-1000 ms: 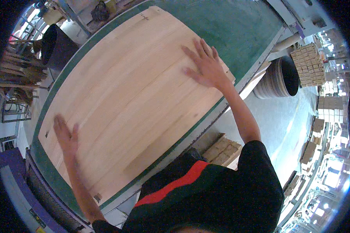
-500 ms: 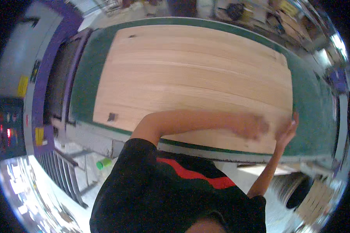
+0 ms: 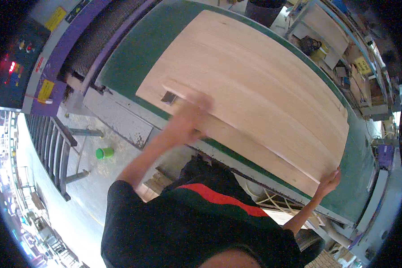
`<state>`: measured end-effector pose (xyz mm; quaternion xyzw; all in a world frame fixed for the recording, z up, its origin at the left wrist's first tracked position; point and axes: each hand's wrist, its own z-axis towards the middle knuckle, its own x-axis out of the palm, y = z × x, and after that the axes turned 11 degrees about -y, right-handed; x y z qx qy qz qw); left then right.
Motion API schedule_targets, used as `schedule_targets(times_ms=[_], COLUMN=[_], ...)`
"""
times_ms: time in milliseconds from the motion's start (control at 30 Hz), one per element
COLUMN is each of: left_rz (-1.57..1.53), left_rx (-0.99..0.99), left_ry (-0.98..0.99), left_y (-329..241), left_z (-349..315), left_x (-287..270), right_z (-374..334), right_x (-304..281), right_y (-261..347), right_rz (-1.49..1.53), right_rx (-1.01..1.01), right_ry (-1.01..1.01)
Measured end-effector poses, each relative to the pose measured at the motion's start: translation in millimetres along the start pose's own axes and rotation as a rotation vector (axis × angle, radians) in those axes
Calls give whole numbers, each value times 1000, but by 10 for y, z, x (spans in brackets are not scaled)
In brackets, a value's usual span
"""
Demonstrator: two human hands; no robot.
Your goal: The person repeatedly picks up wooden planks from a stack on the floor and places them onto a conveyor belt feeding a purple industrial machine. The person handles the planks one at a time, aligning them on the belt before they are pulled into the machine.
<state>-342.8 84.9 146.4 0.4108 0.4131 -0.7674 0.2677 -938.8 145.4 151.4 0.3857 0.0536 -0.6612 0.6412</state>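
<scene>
A wide panel of pale wooden boards [image 3: 254, 85] lies on a green conveyor belt [image 3: 161, 40]. Along its near side runs a long wooden plank [image 3: 254, 145], its far edge standing out as a light line. My left hand [image 3: 187, 120], smeared by motion, is over the plank's left part; its fingers cannot be made out. Close to that hand, a dark patch [image 3: 169, 97] marks the near left corner of the wood. At the opposite end, my right hand [image 3: 329, 181] is closed round the right end of the plank.
A purple and grey machine [image 3: 53, 85] with a lit control panel [image 3: 15, 67] stands left. A green container [image 3: 105, 153] sits on the floor near a dark metal rack [image 3: 53, 152]. Shelving with assorted items [image 3: 319, 49] is at the far right.
My left hand has swung from beside the right hand over to the left end of the wood. The right hand now grips the right end. The whole view has turned.
</scene>
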Motion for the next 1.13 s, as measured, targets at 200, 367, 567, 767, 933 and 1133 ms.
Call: schedule_targets(times_ms=[200,367,567,767,933,1133], left_rz=[-487,-830,-757,-908,-843,-789], left_rx=[-8,-363,-294,-802,-1125,-1541], left_ry=[-17,366,507,511,156,-501], left_y=[-708,-1004,-1242,-1739,-2792,-4294], left_z=[-1084,-1718,-1758,-2724,-3201,-4236], left_x=[303,665,870,1546,1468,2171], right_z=[-941,-1628,-1936,-2383,-2845,-3134], right_x=[-518,-454,-246,-612,-759,-508], right_y=[-201,471,1072,757,180,-318], right_rz=[-433,71,200,522,774,807], right_rx=[-14,116,-415,-634,-683,-658], right_ry=[-47,50,436,511,726,1008])
